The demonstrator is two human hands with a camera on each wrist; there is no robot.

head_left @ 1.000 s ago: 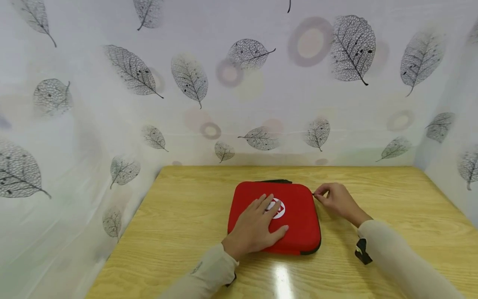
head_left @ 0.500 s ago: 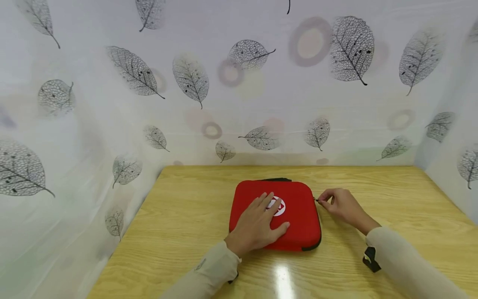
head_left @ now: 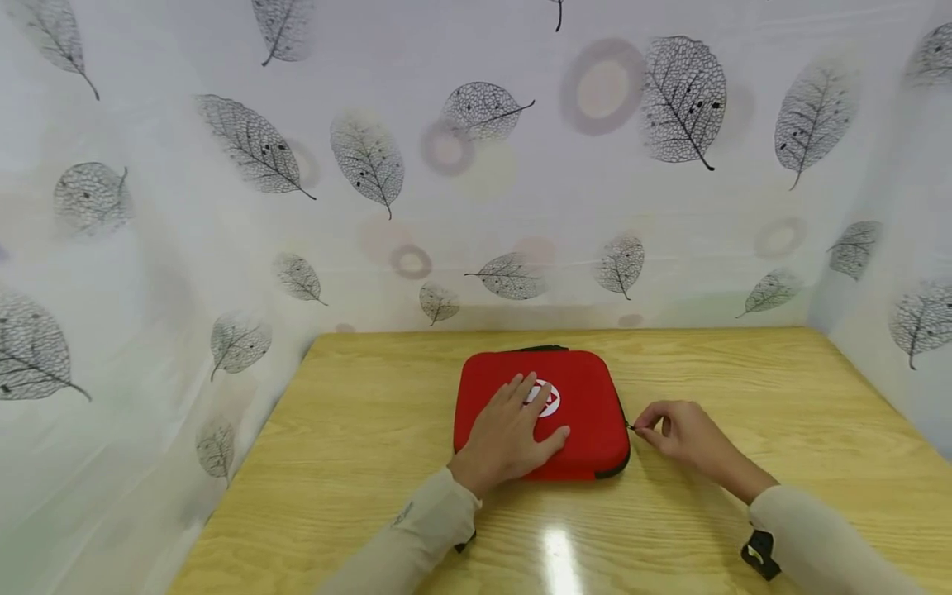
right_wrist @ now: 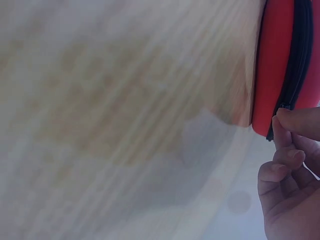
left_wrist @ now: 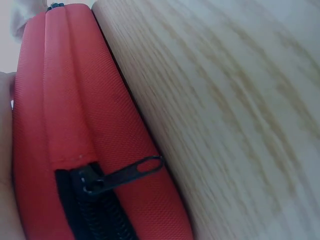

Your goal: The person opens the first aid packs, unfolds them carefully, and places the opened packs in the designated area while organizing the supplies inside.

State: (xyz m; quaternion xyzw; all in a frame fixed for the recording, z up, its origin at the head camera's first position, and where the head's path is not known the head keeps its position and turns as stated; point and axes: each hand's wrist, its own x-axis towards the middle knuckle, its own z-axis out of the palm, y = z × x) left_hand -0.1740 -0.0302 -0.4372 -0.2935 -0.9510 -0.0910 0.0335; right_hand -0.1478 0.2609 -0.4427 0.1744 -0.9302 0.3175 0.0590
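A red zippered case [head_left: 587, 442] with a white round logo [head_left: 546, 400] lies flat on the wooden table. My left hand [head_left: 507, 434] rests on its lid, fingers spread, partly covering the logo. At the case's right side, my right hand [head_left: 684, 434] pinches a small zipper pull [head_left: 630, 426] between thumb and forefinger. The right wrist view shows those fingertips at the black zipper [right_wrist: 299, 55], hiding most of the pull. Another black zipper pull [left_wrist: 127, 175] hangs loose on the case's side in the left wrist view.
The wooden table [head_left: 372, 413] extends around the case on all sides. A leaf-patterned sheet [head_left: 416, 165] hangs behind the table and along both sides. Part of a black strap [head_left: 541, 348] shows at the case's far edge.
My right hand has moved toward me along the case's right side, drawing the zipper pull from near the far corner to about midway. My left hand stays on the lid.
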